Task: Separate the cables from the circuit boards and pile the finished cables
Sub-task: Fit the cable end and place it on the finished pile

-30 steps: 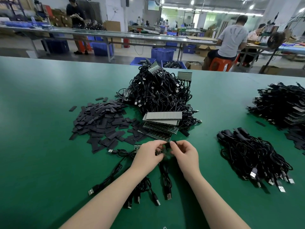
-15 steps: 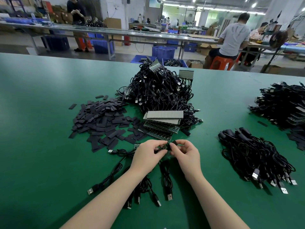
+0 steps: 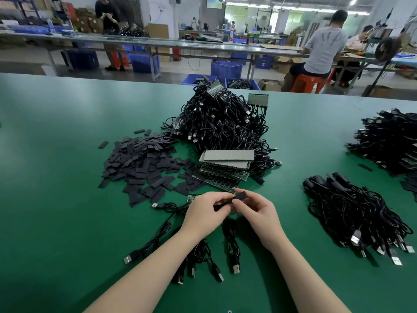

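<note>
Here, head view, looking down on a green table mat [image 3: 56, 177]. Left hand [image 3: 204, 214] and right hand [image 3: 256, 214] raised just above the mat, close together at centre. Right hand pinching a small flat black sleeve piece [image 3: 241, 196] between thumb and forefinger; left hand curled, fingertips gripping a black cable end [image 3: 222, 202] touching that sleeve. Exact join between sleeve and cable hidden by fingers. Beneath the wrists, several loose black USB cables [image 3: 232, 245] trailing toward the viewer, plugs on the mat. Just beyond the hands, a stack of green circuit boards [image 3: 222, 175] topped by a grey ribbed strip [image 3: 229, 154]. Behind the stack, a tall tangled heap of black cables with boards attached [image 3: 221, 123]. Left of it, a spread of flat black sleeve pieces [image 3: 140, 163]. Right, well apart, a pile of finished black cables [image 3: 354, 211], plugs toward the viewer. Far right edge, another dark cable heap [image 3: 392, 141], partly cropped.
</note>
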Available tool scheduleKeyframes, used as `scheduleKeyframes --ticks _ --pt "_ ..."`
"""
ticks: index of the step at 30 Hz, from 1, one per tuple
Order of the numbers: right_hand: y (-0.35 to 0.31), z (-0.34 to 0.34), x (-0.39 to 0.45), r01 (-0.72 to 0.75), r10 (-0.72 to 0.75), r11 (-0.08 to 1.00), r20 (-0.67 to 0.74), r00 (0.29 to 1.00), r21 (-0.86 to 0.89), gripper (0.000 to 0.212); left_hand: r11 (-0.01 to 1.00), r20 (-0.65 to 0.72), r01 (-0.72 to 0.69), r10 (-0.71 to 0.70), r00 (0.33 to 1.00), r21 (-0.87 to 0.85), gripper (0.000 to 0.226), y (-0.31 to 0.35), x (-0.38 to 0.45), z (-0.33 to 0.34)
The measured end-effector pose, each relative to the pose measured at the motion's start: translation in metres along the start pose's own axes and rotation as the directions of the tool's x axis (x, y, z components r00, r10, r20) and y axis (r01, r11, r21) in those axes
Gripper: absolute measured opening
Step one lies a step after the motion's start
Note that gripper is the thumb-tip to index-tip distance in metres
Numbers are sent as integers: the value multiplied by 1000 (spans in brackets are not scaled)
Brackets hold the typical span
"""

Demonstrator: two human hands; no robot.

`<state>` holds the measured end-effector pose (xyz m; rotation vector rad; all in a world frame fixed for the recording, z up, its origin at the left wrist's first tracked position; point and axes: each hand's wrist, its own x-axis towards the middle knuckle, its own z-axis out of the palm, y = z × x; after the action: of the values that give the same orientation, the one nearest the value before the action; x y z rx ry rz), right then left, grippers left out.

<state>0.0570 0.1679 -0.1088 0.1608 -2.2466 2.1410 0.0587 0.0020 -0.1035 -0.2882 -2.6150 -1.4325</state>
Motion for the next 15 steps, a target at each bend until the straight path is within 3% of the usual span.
scheduleKeyframes --ticks 3,15 --pt "-2 0 -1 -8 9 1000 -18 1000 22 22 1000 -19 -8 8 1000 4 25 -3 1 2" --pt "-7 0 12 -82 116 981 -200 973 174 11 997 -30 78 -77 997 29 34 -5 4 2"
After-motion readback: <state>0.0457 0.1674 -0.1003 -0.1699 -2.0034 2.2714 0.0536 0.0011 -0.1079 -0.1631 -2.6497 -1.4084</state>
